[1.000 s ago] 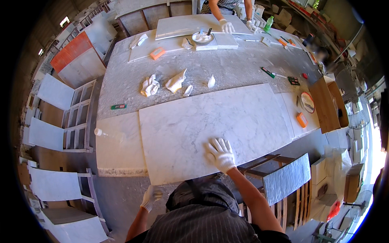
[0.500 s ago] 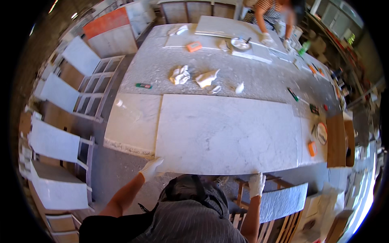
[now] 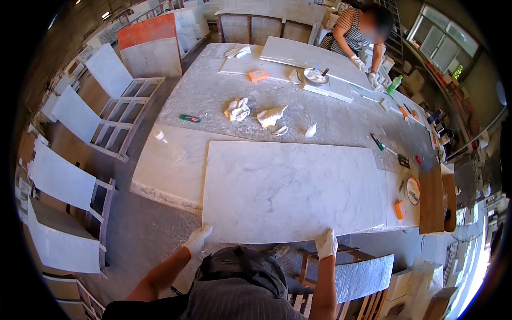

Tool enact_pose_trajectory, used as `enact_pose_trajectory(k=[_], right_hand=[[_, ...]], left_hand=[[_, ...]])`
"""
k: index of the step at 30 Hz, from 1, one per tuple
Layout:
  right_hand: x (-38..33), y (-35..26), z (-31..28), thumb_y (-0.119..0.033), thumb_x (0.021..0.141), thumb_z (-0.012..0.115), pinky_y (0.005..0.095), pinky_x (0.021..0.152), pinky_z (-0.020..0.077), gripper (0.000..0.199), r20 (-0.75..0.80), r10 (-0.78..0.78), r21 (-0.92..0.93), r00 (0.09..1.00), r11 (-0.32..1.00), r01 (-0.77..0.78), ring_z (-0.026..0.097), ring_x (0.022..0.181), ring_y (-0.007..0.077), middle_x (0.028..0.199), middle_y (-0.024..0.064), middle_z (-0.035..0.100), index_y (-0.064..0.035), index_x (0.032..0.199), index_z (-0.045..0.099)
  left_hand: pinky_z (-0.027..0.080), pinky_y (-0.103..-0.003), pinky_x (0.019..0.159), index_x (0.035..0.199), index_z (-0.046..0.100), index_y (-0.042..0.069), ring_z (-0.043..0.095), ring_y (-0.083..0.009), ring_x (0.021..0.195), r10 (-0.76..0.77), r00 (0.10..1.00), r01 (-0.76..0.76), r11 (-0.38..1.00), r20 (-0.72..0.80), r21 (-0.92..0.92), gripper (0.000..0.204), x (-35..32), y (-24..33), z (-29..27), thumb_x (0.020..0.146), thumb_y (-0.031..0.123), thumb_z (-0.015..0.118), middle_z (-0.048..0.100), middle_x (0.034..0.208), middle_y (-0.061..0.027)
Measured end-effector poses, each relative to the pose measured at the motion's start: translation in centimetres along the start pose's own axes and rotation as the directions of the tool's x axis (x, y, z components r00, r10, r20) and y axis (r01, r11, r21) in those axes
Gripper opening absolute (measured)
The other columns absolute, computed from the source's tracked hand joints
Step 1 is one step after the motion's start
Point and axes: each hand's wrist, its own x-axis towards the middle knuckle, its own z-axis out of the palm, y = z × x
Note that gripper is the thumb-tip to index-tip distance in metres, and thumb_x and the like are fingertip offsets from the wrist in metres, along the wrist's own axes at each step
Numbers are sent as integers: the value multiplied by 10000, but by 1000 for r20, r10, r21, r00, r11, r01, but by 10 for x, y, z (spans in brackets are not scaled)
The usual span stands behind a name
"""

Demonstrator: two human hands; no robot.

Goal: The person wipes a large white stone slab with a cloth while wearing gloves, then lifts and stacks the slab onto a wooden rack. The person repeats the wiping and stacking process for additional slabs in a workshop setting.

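A large white marble slab (image 3: 288, 192) with grey veining lies in front of me, over a paler slab (image 3: 170, 165) that shows at its left. My left hand (image 3: 198, 240), in a white glove, holds the near left corner of the marble slab. My right hand (image 3: 326, 244), also gloved, grips its near edge toward the right, with fingers on the top face. The undersides of both grips are hidden. Beyond the slab lie a crumpled white glove (image 3: 237, 109), another whitish glove (image 3: 271, 116) and small white scraps.
A co-worker (image 3: 358, 40) in gloves leans over the far right of the dusty table (image 3: 202, 80). Orange blocks, a bowl (image 3: 316, 76) and a green-handled cutter (image 3: 190, 118) lie about. Cardboard box (image 3: 431, 200) at right; slabs on racks (image 3: 125, 128) at left; foil-wrapped panel (image 3: 364, 277) below.
The view has shifted, so the table appears lower and slightly left. The marble slab's far left corner sits a little nearer me on the paler slab. Both hands keep their hold.
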Motion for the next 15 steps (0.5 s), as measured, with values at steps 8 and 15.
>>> enact_pose_trajectory(k=[8,15], right_hand=[[-8,-10,8,-426,984,553,383,756,523,274,-47,-42,-44,998,998,40,602,847,195,894,-17,570,-161,1046,587],[-22,17,2,-407,969,578,415,743,527,262,-140,12,-7,990,1000,-13,620,866,209,928,8,596,-163,1063,562]], left_hand=[[562,-385,842,1371,464,11,643,-258,1027,61,995,-52,992,75,-117,473,-30,0,2,1026,334,490,621,1197,-121],[555,-310,711,1316,503,28,648,-228,923,-31,982,56,990,189,-132,493,0,-14,-40,1010,414,509,634,1119,-92]])
